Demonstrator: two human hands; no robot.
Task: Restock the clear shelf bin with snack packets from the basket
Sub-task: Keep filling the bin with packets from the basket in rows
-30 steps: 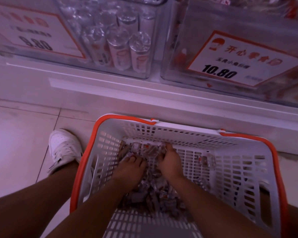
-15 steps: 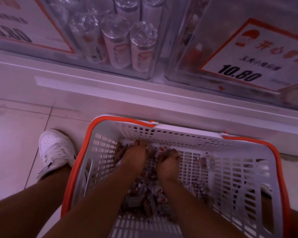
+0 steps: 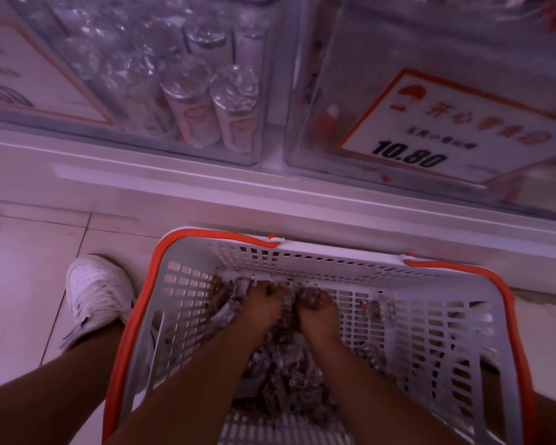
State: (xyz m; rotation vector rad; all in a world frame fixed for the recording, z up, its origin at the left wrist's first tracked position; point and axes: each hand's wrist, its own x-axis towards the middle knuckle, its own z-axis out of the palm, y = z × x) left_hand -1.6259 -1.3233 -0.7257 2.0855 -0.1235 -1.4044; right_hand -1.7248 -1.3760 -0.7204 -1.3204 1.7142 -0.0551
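Left hand (image 3: 264,303) and right hand (image 3: 318,311) are both down inside the white slotted plastic basket with orange rim (image 3: 350,255), side by side and nearly touching, fingers curled into the heap of small crinkled foil-and-clear snack packets (image 3: 280,370). Each hand appears to be clutching a bunch of packets; the fingertips are buried, so the exact hold cannot be confirmed.

Handling assessment: the packets look light, soft and crushable, with slick wrappers likely to slide out of a loose grasp. A scooping two-handed gather from beneath the heap, palms cupped toward each other, seems the safest hold; strays may fall through a loose grip.

Pose: both forearms run straight down from the near edge of the basket toward its far wall, wrists bent downward, backs of the hands up.

The heap lies along the basket's middle, toward its far wall. Beyond the basket, above a white shelf ledge, stands the clear plastic shelf bin with the 10.80 price card (image 3: 321,149). Left of that bin is a second clear bin of foil-topped tubes (image 3: 235,104). A white trainer (image 3: 97,293) rests on the tiled floor left of the basket.
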